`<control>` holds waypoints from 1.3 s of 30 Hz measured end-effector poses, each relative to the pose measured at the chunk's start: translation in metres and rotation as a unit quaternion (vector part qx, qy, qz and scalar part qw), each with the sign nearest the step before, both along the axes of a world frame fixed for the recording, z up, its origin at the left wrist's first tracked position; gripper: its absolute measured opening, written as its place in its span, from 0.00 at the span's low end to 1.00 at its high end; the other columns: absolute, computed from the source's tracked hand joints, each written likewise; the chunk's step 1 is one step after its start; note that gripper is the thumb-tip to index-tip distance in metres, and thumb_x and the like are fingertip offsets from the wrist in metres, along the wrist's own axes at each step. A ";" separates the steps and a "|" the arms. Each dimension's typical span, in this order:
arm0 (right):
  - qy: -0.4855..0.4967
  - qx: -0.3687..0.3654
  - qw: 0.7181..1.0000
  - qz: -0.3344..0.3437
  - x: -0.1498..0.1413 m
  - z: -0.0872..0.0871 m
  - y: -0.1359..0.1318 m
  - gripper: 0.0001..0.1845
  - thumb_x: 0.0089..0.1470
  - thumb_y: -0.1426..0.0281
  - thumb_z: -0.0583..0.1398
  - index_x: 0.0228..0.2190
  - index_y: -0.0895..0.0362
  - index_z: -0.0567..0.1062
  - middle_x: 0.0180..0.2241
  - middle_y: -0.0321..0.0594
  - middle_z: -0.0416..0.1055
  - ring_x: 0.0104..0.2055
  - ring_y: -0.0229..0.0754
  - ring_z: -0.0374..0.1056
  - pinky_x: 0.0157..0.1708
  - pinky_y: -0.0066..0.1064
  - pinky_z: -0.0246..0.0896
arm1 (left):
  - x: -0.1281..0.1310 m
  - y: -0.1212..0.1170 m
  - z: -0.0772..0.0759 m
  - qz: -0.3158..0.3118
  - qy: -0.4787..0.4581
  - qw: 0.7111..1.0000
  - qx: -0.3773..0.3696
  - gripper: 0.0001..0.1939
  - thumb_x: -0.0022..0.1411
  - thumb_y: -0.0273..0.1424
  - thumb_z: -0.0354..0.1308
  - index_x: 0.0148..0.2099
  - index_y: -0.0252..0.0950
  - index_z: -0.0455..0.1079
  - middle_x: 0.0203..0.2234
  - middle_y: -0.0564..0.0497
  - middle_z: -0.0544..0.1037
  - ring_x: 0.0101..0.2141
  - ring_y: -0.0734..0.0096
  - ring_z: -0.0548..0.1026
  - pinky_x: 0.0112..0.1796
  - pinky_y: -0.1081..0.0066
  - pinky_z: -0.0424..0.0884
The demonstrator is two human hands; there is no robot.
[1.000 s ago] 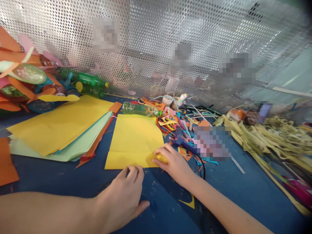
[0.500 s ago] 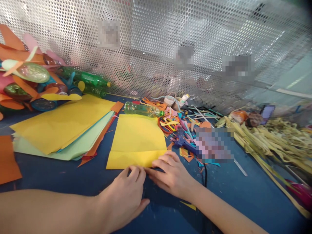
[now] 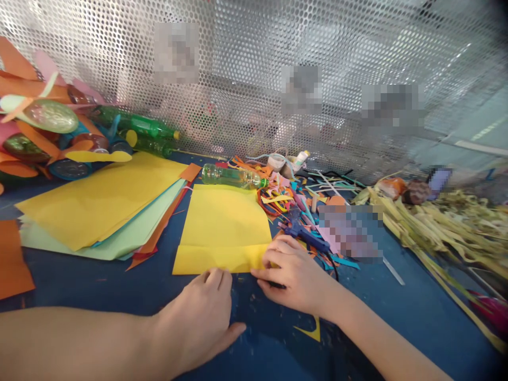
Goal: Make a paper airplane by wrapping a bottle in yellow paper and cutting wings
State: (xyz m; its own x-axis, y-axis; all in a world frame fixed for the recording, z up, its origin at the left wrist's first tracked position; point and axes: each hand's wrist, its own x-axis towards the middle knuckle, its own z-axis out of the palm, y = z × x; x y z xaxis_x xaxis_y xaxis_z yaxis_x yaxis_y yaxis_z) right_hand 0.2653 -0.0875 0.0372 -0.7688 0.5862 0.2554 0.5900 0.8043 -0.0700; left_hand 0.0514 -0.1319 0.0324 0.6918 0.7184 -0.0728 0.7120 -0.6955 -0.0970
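Centrally on the blue table [image 3: 91, 280] lies the yellow sheet [image 3: 226, 217], its near strip marked off by a crease. It looks light and crisp, bending readily, easily dented or torn; the near edge and corners seem the best places to take hold, with flat fingers. The left hand [image 3: 202, 296] has fingers curled together at the near edge, thumb spread away, so its grip pinches nothing. The right hand [image 3: 293, 275] touches the near right corner with bent fingers; whether its grip pinches the paper, I cannot tell. Past the far edge, a clear bottle [image 3: 230, 176] lies sideways, its green cap [image 3: 264, 183] on, with no contents discernible.
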 end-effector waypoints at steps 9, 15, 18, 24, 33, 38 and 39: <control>-0.061 -0.046 0.996 -0.049 0.014 0.015 0.002 0.10 0.51 0.69 0.59 0.27 0.49 0.81 0.21 0.38 0.70 0.33 0.43 0.63 0.38 0.38 0.56 | -0.004 -0.017 -0.012 0.123 0.119 0.971 0.167 0.26 0.60 0.38 0.45 0.40 0.20 0.76 0.31 0.30 0.76 0.31 0.51 0.74 0.30 0.60 0.71; -0.084 -0.075 0.990 -0.081 0.019 0.020 0.002 0.13 0.51 0.72 0.57 0.24 0.50 0.81 0.17 0.37 0.69 0.28 0.43 0.61 0.29 0.34 0.55 | -0.008 -0.026 -0.028 0.134 0.183 0.941 0.253 0.29 0.59 0.38 0.45 0.42 0.13 0.74 0.34 0.22 0.77 0.33 0.46 0.76 0.31 0.60 0.72; -0.094 -0.088 0.987 -0.095 0.019 0.021 0.001 0.13 0.51 0.73 0.57 0.22 0.51 0.80 0.16 0.38 0.68 0.28 0.43 0.62 0.28 0.33 0.55 | -0.008 -0.026 -0.030 0.133 0.198 0.936 0.257 0.29 0.60 0.37 0.44 0.42 0.14 0.75 0.33 0.23 0.77 0.33 0.45 0.76 0.31 0.60 0.72; -0.081 -0.089 0.986 -0.114 0.021 0.024 0.000 0.14 0.48 0.74 0.58 0.16 0.53 0.77 0.14 0.36 0.64 0.25 0.40 0.61 0.23 0.30 0.49 | -0.012 -0.022 -0.029 0.147 0.233 0.934 0.227 0.31 0.63 0.39 0.42 0.40 0.12 0.75 0.31 0.22 0.77 0.31 0.44 0.77 0.29 0.59 0.72; 0.019 -0.097 0.994 -0.054 0.006 0.004 0.000 0.14 0.56 0.73 0.55 0.42 0.54 0.76 0.35 0.42 0.74 0.39 0.43 0.65 0.39 0.35 0.61 | -0.010 -0.026 -0.030 0.137 0.159 0.963 0.167 0.33 0.57 0.39 0.57 0.63 0.40 0.54 0.34 0.27 0.79 0.33 0.35 0.78 0.28 0.53 0.72; -0.004 -0.079 0.996 -0.037 -0.012 -0.011 -0.009 0.19 0.60 0.67 0.53 0.53 0.46 0.68 0.41 0.43 0.69 0.43 0.45 0.63 0.43 0.41 0.60 | -0.008 -0.025 -0.020 0.166 0.103 0.978 0.071 0.32 0.56 0.37 0.58 0.62 0.38 0.56 0.36 0.24 0.77 0.35 0.31 0.77 0.28 0.49 0.72; -0.010 -0.072 0.997 -0.036 -0.013 -0.012 -0.009 0.19 0.60 0.65 0.54 0.53 0.45 0.69 0.40 0.43 0.68 0.42 0.46 0.63 0.43 0.41 0.60 | -0.008 -0.024 -0.019 0.172 0.096 0.979 0.057 0.32 0.56 0.37 0.57 0.61 0.36 0.57 0.37 0.23 0.77 0.36 0.30 0.76 0.28 0.49 0.72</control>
State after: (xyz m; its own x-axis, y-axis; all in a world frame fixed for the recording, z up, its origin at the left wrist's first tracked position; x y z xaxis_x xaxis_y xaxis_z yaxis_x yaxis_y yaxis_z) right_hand 0.2525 -0.0966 0.0251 -0.7268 0.6702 0.1501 0.6490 0.7417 -0.1692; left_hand 0.0437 -0.1557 0.0135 0.3881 0.9179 -0.0831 0.8633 -0.3936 -0.3159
